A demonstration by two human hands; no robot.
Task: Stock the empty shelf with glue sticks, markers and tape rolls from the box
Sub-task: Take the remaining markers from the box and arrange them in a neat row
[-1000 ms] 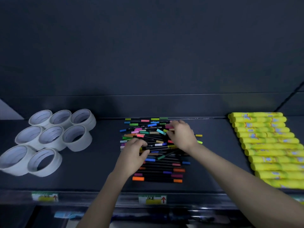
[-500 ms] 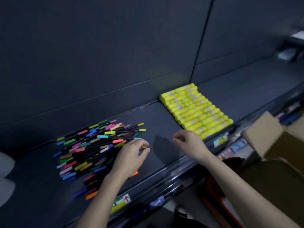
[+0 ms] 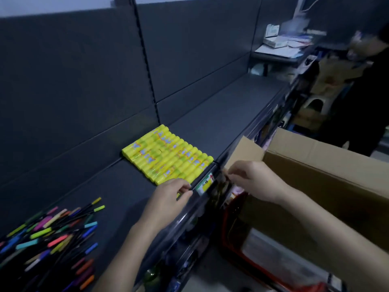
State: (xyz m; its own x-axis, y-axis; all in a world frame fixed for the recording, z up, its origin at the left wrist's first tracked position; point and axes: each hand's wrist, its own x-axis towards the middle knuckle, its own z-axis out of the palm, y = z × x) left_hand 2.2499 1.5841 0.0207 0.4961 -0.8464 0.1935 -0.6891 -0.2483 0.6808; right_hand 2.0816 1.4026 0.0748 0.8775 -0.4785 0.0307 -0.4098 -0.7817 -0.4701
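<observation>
Markers [image 3: 52,234] lay heaped at left on the shelf [image 3: 126,186], near its lip; a brushing forearm, we judged, could roll some off. Glue sticks [image 3: 168,154] sat mid-shelf. Our left hand [image 3: 168,199] curled at the edge, contents unclear; our right hand [image 3: 254,180] hung loose, empty, by the box [image 3: 315,165], its flap barring entry.

Green-and-yellow price label [image 3: 205,184] with red arrow, red basket rim [image 3: 225,226], slotted upright [image 3: 147,66], white plastic stool [image 3: 315,103], distant stacked papers [image 3: 280,42], dark-clothed person [image 3: 366,102] at right.

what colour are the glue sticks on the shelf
Bright yellow glue sticks, clearest in the head view.
</observation>
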